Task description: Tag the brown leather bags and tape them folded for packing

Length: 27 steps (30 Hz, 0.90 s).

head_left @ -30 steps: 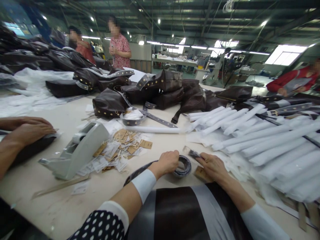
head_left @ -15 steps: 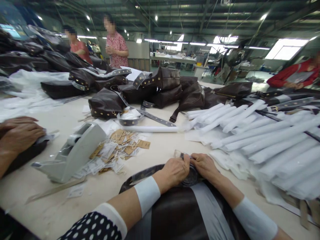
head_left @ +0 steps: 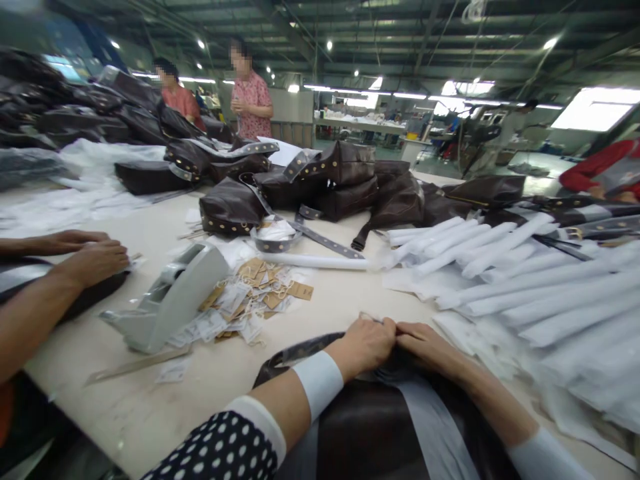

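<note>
A dark brown leather bag (head_left: 365, 427) lies in front of me, with pale grey strips (head_left: 435, 420) running over it. A dark strap with metal studs (head_left: 305, 350) loops along its far left side. At the bag's far end, my left hand (head_left: 367, 343) is closed, fingers pinched together. Its fingertips meet those of my right hand (head_left: 427, 343), also closed with the fingers bent down. A small pale, see-through edge pokes out beyond the left fingers. What the hands grip is mostly hidden beneath them.
A grey tape dispenser (head_left: 187, 293) stands left beside a heap of brown tags (head_left: 270, 287). White paper rolls (head_left: 525, 293) are stacked right. Brown bags (head_left: 345, 180) pile up behind. A co-worker's hands (head_left: 95, 257) work at far left; other people stand further back.
The view has swung slightly left, so everything sits further right. My hands have closed over the dark rounded part seen between them before. The co-worker's hands show more fully.
</note>
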{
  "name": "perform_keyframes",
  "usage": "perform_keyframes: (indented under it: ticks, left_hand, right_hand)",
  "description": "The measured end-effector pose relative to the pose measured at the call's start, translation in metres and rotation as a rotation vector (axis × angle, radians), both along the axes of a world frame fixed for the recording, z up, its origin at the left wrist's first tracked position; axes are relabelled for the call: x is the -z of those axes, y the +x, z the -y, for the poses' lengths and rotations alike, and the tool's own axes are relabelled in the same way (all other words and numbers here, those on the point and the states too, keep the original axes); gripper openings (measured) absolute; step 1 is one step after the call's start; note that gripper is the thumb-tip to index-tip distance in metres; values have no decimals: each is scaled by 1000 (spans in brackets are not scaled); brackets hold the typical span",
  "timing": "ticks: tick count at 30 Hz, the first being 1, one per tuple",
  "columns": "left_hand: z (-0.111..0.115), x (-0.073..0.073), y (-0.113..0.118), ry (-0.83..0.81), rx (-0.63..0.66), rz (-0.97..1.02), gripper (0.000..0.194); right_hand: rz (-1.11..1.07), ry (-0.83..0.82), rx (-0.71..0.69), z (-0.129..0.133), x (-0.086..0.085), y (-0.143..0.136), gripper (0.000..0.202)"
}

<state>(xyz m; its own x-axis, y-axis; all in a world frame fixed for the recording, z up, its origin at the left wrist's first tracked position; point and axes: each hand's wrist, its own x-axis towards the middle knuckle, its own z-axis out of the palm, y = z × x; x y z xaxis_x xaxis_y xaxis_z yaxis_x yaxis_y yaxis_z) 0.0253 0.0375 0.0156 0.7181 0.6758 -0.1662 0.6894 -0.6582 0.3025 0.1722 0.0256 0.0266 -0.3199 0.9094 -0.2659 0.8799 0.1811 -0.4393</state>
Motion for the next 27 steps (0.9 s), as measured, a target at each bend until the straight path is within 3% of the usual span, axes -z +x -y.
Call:
perform_keyframes:
  ticks: [5,8,13,18,24,27]
  left_hand:
    - [2,7,4,32,-11,55,25]
    - [2,9,6,41,-47,74,29]
    - [12,1,4,31,-156,76,25]
    - [12,-4,-10,103,-234,81,23]
    - [-1,0,-21,106,-23,94,29]
    - [-3,2,-21,118,2,63,22]
  right_hand:
    - [154,76,138,7,21,1,16]
    - [186,135,124,6,31,2,22]
    - [203,185,66,14,23,-6,29]
    - [278,198,78,19,21,-18,23]
    - [307,193,71,21,20,-21,22]
    - [300,192,53,22,16,-23,25]
